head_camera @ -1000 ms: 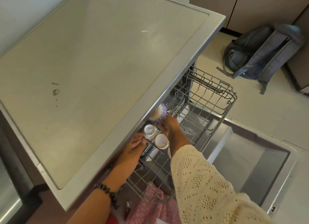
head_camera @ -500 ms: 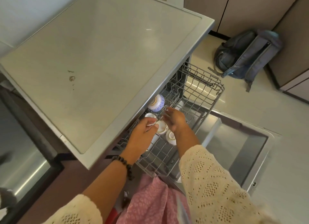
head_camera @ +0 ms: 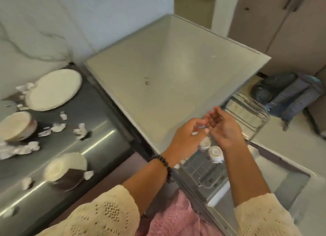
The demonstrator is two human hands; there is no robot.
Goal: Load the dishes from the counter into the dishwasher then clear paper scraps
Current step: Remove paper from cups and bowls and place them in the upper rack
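My left hand (head_camera: pixel 185 137) and my right hand (head_camera: pixel 225 130) hover side by side above the pulled-out dishwasher rack (head_camera: pixel 254 112), fingers relaxed and holding nothing. Two small white cups (head_camera: pixel 215 153) sit upside down in the rack just below them. On the steel counter (head_camera: pixel 98 130) to the left lie a large white plate (head_camera: pixel 54 89), a dark bowl with a white inside (head_camera: pixel 17 126) on its side and a second such bowl (head_camera: pixel 65 168). Crumpled paper scraps (head_camera: pixel 80 131) are scattered among them. The frame is blurred by motion.
The pale dishwasher top (head_camera: pixel 176 73) fills the middle. Its open door (head_camera: pixel 285 181) juts out over the floor at lower right. A grey-blue backpack (head_camera: pixel 289 96) leans against the cabinets at right. A marble wall backs the counter.
Both hands have come up out of the rack and let go of the cups. The view has swung left, bringing the steel counter with plate, bowls and paper scraps into sight.
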